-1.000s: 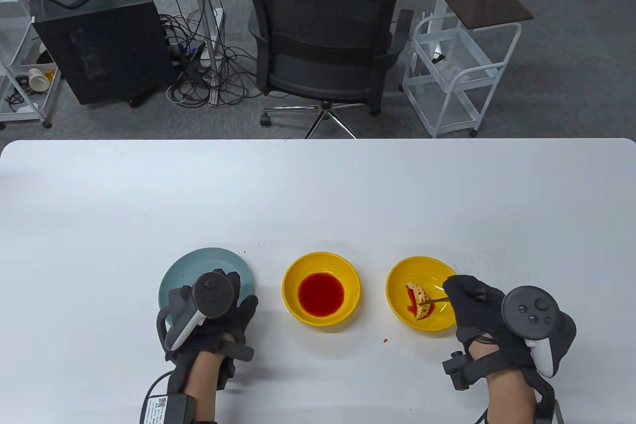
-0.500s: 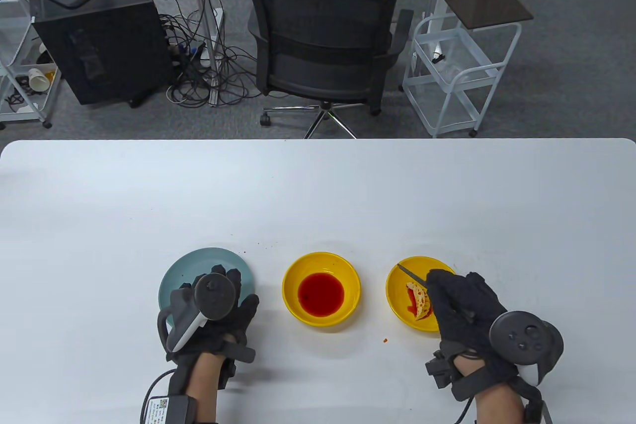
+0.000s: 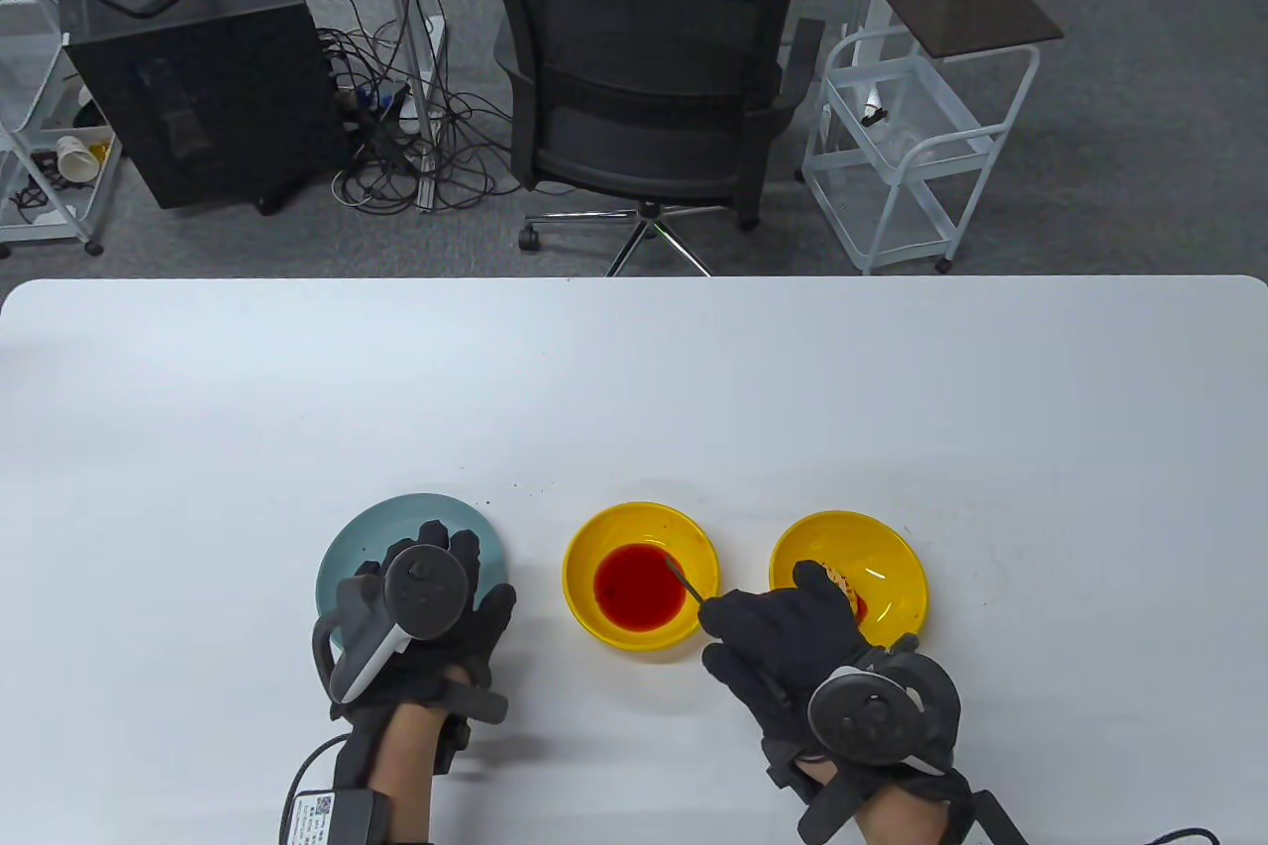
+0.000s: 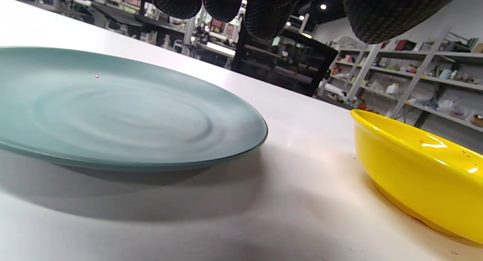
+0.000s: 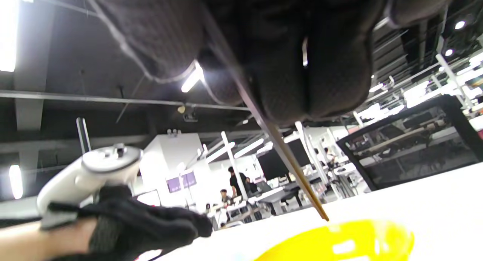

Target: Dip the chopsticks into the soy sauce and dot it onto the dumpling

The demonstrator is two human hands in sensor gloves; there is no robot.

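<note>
Chopsticks [image 3: 684, 580], thin and dark, slant tip-down over red soy sauce [image 3: 639, 585].

Both hands wear black fabric gloves with a fine knitted, dotted texture on the fingertips [image 4: 222, 4], and the left hand [image 3: 421, 622] carries a dark grey, round-faced tracker [image 3: 424, 584] with small buttons and a white handle sloping off it, held on by black straps across the back of the hand and wrist. A black cable runs from that wrist to a small dark box bearing a white label with a printed code [image 3: 315, 810] on the forearm. The right hand [image 3: 792, 647] has a matching grey round tracker [image 3: 867, 721] with buttons on its face, strapped on with wide black bands, and a thin black cable trails out by its wrist.
</note>
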